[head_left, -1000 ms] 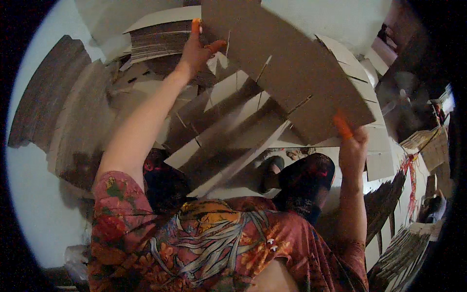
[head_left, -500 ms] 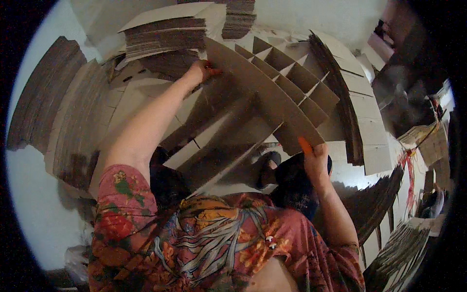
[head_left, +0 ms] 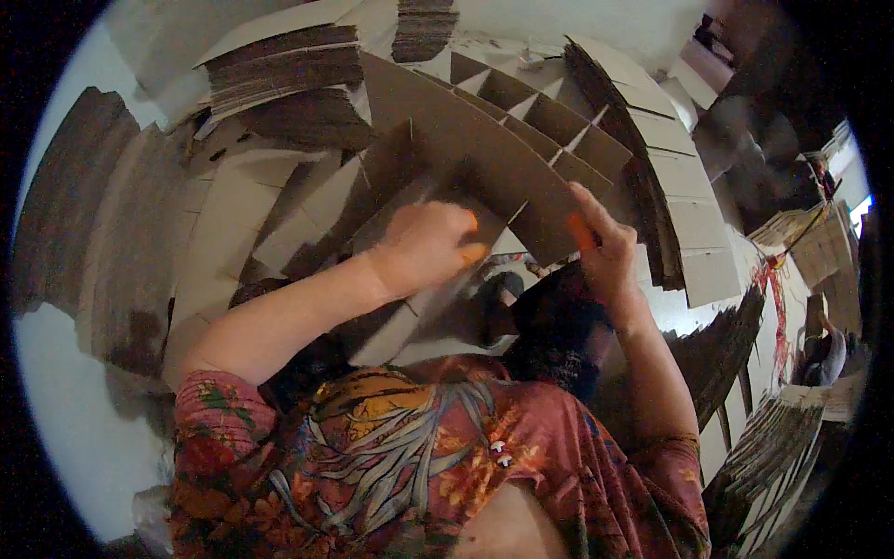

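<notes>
A half-assembled cardboard divider grid point(head_left: 507, 121) stands slanted before me, its long near strip running from upper left to lower right. Other slotted strips cross it and form cells on the far side. At its right end my right hand point(head_left: 610, 247) grips the long strip between thumb and fingers. My left hand point(head_left: 428, 247) is curled closed over a crossing cardboard strip point(head_left: 405, 326) on the near side; part of that strip is hidden beneath the hand. Orange covers show on some fingertips of both hands.
Stacks of flat cardboard stand on the left point(head_left: 130, 233), at the upper left point(head_left: 284, 70) and along the right point(head_left: 643, 149). More cardboard pieces point(head_left: 773, 466) lie at the lower right, near red string point(head_left: 775, 307). My legs and a shoe point(head_left: 498, 303) show below the grid.
My left hand has left the long strip's far left end and come down and right to the crossing strip. The grid has shifted slightly left; my right hand stays at its right end.
</notes>
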`<act>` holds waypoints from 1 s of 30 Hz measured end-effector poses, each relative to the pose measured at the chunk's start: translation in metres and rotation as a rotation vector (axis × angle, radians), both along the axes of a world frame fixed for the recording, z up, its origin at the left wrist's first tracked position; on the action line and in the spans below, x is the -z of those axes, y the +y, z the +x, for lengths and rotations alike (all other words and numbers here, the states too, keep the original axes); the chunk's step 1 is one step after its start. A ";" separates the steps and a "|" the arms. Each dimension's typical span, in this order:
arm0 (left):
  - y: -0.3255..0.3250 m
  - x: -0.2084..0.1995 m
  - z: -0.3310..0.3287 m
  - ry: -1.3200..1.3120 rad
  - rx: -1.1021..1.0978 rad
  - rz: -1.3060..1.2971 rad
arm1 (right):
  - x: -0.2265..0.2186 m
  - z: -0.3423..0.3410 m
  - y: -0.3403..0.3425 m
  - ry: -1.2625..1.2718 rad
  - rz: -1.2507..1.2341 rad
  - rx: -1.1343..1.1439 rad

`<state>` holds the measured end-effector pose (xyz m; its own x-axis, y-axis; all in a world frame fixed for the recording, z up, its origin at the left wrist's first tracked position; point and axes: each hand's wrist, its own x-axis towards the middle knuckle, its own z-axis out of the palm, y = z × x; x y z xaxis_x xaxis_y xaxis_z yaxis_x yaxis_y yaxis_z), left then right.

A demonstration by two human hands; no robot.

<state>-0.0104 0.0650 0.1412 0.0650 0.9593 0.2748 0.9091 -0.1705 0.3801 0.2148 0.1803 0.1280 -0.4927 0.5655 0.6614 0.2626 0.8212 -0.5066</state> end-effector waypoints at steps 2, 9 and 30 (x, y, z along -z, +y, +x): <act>0.001 0.006 0.003 0.076 -0.019 -0.135 | -0.006 0.000 -0.011 -0.036 -0.007 0.004; 0.002 0.009 0.003 0.072 0.003 -0.149 | 0.008 0.013 -0.002 -0.029 -0.007 0.008; 0.048 0.015 -0.047 -0.091 0.004 -0.106 | -0.051 -0.004 -0.007 -0.687 0.014 -0.079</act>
<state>-0.0576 0.1134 0.1257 0.0487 0.9831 0.1767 0.8693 -0.1288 0.4773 0.2107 0.1728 0.1785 -0.8419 0.5046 0.1912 0.4596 0.8563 -0.2357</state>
